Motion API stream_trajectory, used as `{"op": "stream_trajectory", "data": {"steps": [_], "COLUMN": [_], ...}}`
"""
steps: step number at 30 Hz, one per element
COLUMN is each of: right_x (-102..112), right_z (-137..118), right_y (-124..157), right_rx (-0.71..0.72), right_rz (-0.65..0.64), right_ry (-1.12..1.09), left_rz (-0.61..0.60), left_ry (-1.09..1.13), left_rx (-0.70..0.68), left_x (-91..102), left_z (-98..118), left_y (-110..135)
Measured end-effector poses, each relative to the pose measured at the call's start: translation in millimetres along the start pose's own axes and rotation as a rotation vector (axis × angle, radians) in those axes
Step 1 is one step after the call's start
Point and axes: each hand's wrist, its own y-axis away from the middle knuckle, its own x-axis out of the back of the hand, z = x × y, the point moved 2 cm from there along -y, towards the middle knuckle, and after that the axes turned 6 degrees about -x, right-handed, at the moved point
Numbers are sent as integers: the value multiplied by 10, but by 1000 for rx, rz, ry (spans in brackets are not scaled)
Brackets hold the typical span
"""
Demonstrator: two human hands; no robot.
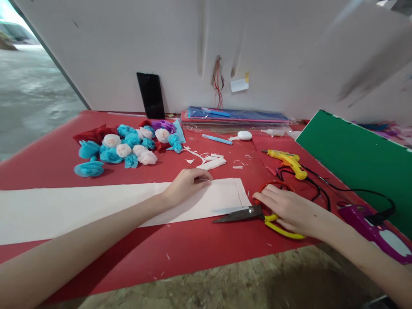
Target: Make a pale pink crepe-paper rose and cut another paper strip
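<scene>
A long strip of white, paper-like sheet lies across the table, a thin dark line near its right end. My left hand rests on it, fingers curled and closed at its far edge. In my right hand are scissors with one red and one yellow handle. Their blades point left along the near edge of the strip's right end. Whether any sheet lies between the blades, I cannot tell. White offcuts are scattered just beyond my left hand.
Blue, white, red and purple fabric-like flowers sit at back left. A yellow glue gun, its black cable and a purple power strip are at right, beside a green board. A phone leans on the wall. A blue pen lies mid-table.
</scene>
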Motion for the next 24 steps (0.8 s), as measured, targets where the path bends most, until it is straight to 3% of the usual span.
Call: {"op": "stream_trajectory", "data": {"steps": [14,24], "right_x": [-111,-17], "right_z": [-30,-80], "right_y": [-6,-43], "right_rx": [54,3], "right_rz": [114,17], "right_ry": [9,-26], "left_rz": [5,8], "left_ry": [32,40], "left_rx": [-17,-6], "left_x": [3,-28], "left_z": [-1,-15], "left_y": [-6,-28]}}
